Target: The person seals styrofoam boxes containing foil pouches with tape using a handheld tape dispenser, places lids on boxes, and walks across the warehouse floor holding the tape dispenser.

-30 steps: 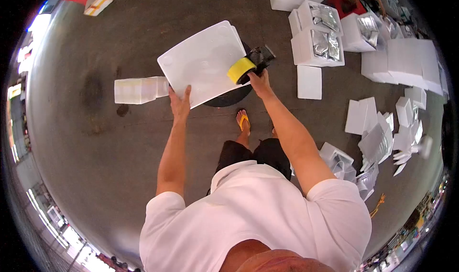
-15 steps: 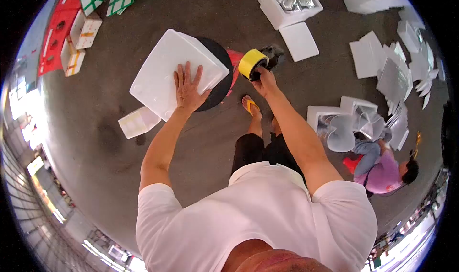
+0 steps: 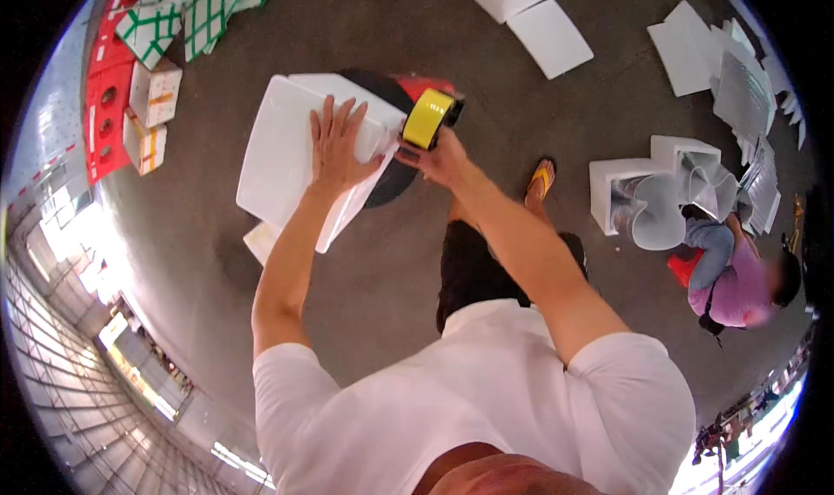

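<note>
A white foam box (image 3: 280,147) rests tilted on a round black support (image 3: 391,182). My left hand (image 3: 337,147) lies on the box near its upper right edge, fingers spread. At the box's right corner, my right hand (image 3: 439,154) grips a yellow tape roll (image 3: 426,119) on a dark holder. The fingers of that hand are close to the box's side, partly hidden behind the roll.
A seated person (image 3: 743,278) is at the right beside two open foam boxes with silvery liners (image 3: 645,208). A flat white lid (image 3: 550,39) lies at the top. Taped boxes (image 3: 156,95) stand at the upper left, and foam sheets (image 3: 686,52) at the upper right.
The box has turned and tilted, showing more of its right side. My right hand has brought the tape roll left, up to the box corner. My feet have shifted and the view has turned.
</note>
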`<state>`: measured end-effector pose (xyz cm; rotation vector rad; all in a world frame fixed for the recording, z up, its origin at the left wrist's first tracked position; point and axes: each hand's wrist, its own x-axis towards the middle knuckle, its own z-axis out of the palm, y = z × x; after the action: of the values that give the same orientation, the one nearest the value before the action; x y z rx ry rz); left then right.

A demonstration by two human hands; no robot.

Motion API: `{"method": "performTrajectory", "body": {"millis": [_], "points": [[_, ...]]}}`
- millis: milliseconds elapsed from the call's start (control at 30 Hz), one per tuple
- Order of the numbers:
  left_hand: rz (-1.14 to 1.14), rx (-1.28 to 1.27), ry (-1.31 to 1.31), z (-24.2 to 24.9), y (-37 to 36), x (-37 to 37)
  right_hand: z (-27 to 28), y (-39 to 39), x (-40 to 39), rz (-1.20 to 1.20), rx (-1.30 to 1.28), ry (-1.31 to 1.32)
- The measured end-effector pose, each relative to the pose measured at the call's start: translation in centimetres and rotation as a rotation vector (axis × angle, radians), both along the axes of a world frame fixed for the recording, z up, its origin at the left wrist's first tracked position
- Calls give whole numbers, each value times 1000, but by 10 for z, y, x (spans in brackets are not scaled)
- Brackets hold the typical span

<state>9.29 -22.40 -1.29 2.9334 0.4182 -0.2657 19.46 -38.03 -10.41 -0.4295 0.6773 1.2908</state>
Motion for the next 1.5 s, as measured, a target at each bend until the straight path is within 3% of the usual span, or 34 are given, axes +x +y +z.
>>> {"method": "performTrajectory", "body": {"millis": [133,267,400,467,500,633,733,800,867,933,1000,1067,1267,1500], "points": [[-5,-4,-106,-7,1,4,-28,6,-5,49,65,-21],[48,-1,-175,-15,-7,3,-13,6,1,72,-66,-82],[22,-24,-193,-19,-2,-1,-41,0,19,157,-109,-95],[63,-43,-256,-25,-4,1,-50,-5,28,198,-303,-492],[68,-43,-262,-27,-8,0,-47,-14,37,264,-242,-662],[195,192,-119,-22,-27,3,-19,-26,56,240,-168,-780],[195,273,-58,-22,-25,6,-12,-30,76,394,-94,-694],[177,278,-55,-20,-23,6,-13,-34,85,458,107,-517],[216,129,-143,-20,-23,4,-10,-33,92,444,152,-476],[196,155,-125,-25,-18,-1,-5,-29,94,378,100,-414],[152,149,-117,-25,-17,0,-11,-24,91,434,0,-483],[173,136,-94,-24,-17,-2,-10,-21,93,495,-37,-776],[177,123,-111,-28,-16,-3,2,-7,116,668,34,-1092],[167,92,-101,-23,-12,3,12,23,136,821,197,-1230]]}}
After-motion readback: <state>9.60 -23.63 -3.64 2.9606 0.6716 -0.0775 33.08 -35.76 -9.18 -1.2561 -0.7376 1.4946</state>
